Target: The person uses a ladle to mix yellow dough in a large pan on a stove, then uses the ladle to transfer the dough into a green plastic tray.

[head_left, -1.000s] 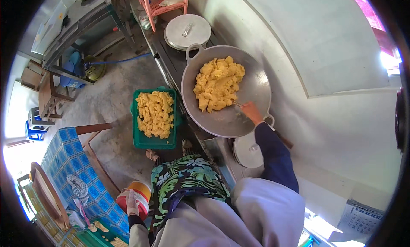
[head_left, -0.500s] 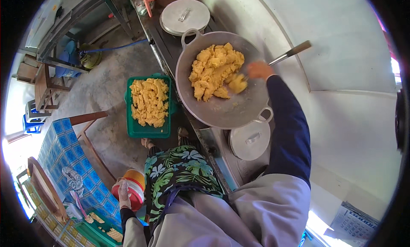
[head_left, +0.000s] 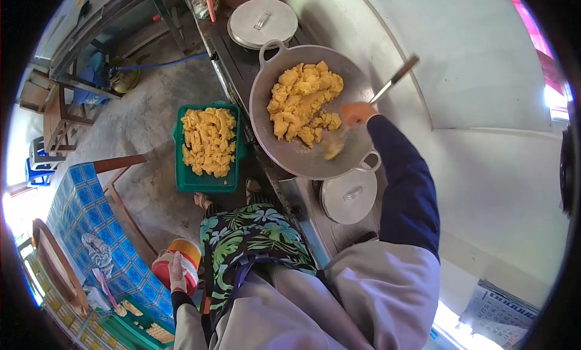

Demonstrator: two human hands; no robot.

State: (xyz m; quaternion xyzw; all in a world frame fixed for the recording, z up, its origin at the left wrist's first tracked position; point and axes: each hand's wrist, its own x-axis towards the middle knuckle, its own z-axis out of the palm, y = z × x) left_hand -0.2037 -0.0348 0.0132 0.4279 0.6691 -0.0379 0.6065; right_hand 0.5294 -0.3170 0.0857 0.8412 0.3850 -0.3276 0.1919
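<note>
My right hand [head_left: 357,114] is closed round the metal shaft of a long-handled spatula [head_left: 393,82] with a brown grip. The spatula's lower end, smeared by motion, is low in a wide grey wok [head_left: 356,78] with two loop handles. Lumpy yellow dough-like mash [head_left: 305,96] is heaped on the wok's left side, with loose bits near the spatula. Down at my left side, my left hand [head_left: 177,273], pale as if gloved or coated, grips a round tub [head_left: 190,251] in red, white and yellow. Its contents, if any, are hidden.
A green tray [head_left: 206,182] of similar yellow lumps stands left of the wok. Lidded pots flank the wok: one beyond it [head_left: 264,22], one nearer me [head_left: 349,197]. A table with a blue checked cloth [head_left: 100,214] stands left; a pale wall [head_left: 472,162] rises at right.
My right hand has shifted slightly left and nearer me with the spatula. Its lower end has come nearer me, and some mash has broken off the heap. My left hand still holds the tub.
</note>
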